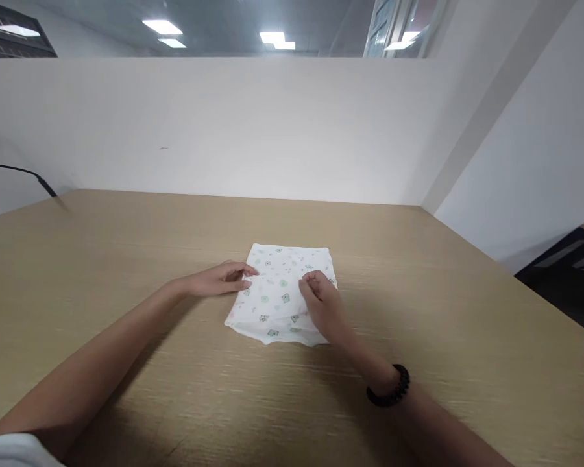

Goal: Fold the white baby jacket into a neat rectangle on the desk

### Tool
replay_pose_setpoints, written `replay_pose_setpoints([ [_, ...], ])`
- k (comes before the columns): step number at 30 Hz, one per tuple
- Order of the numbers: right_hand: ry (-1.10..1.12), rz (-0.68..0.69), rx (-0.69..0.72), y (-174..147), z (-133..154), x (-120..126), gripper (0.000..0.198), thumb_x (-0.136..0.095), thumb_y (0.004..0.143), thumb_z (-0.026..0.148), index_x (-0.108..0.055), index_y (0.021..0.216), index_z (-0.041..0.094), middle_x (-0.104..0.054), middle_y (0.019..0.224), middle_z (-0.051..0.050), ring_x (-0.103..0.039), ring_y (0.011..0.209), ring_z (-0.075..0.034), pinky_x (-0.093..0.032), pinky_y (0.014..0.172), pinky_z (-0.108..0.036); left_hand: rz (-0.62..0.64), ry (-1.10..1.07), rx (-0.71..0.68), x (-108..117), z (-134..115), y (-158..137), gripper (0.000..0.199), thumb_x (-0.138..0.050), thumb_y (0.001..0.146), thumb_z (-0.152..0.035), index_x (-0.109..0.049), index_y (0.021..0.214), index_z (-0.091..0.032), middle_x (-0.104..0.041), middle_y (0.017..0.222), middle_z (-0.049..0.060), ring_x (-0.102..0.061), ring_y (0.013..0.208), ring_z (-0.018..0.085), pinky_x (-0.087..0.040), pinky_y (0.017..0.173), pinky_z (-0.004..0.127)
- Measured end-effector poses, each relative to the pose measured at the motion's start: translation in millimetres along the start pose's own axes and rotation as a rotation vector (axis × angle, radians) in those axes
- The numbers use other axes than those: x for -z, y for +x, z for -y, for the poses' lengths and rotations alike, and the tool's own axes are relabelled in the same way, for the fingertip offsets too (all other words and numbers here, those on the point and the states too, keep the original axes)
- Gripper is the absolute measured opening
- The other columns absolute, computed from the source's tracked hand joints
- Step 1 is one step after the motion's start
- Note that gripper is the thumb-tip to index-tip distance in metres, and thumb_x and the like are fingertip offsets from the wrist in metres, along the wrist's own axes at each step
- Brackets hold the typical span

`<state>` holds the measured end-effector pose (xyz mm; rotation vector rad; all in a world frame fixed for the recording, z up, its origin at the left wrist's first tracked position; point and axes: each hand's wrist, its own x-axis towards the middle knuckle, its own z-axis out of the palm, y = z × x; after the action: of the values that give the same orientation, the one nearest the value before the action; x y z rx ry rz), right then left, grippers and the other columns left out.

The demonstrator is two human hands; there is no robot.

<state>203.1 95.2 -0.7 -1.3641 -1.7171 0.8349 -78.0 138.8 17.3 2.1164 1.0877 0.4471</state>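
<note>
A white cloth (275, 311) with small green and dark animal-like prints lies spread on the tabletop, its near edge wavy. A fold or seam line runs across its middle. At the cloth's left edge rests my left hand (224, 279), thumb and fingers apart, fingertips touching the fabric. My right hand (321, 298) is over the right part of the cloth, thumb and index finger pinched together at the fabric near the middle line. The other fingers of that hand are curled and partly hidden.
The wooden table (175, 227) reaches back to a white partition (253, 130). A black cable (17, 168) comes in at the left edge. Right of the table stands a white wall (520, 149), with a dark object (564, 272) low beside it. A black bracelet (390, 387) circles my right wrist.
</note>
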Motion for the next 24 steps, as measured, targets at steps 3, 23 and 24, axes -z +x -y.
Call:
replay_pose_setpoints([
  [3,-0.038,0.01,-0.05,2.3,-7.4,10.4,0.01,-0.048,0.085,0.034,-0.048,0.09,0.025,-0.059,0.065,0.003,-0.055,0.056,-0.017,-0.044,0.056,-0.03,0.021,0.142,-0.017,-1.3,-7.2,-0.3,0.055,-0.054,0.092,-0.056,-0.051,0.136,-0.024,-0.056,0.127,0.011,-0.049,0.117,0.028,-0.042,0.097,0.039],
  [23,-0.695,0.559,0.26,-26.6,-1.4,15.6,0.088,-0.028,0.094,0.068,-0.013,0.157,0.008,-0.007,0.161,-0.017,-0.005,0.15,-0.032,-0.009,0.119,-0.06,0.181,0.562,-0.256,-71.8,-45.8,-0.8,0.089,-0.037,0.095,-0.067,0.01,0.157,-0.024,0.0,0.163,0.013,0.002,0.15,0.032,-0.001,0.12,0.053],
  [24,-0.693,0.571,0.256,-26.7,-0.5,16.7,0.091,-0.029,0.093,0.07,-0.012,0.157,0.007,-0.006,0.161,-0.017,-0.004,0.15,-0.032,-0.008,0.119,-0.06,0.175,0.557,-0.265,-71.5,-45.0,-1.6,0.09,-0.039,0.094,-0.067,0.008,0.157,-0.024,-0.001,0.163,0.013,0.001,0.15,0.033,-0.001,0.12,0.054],
])
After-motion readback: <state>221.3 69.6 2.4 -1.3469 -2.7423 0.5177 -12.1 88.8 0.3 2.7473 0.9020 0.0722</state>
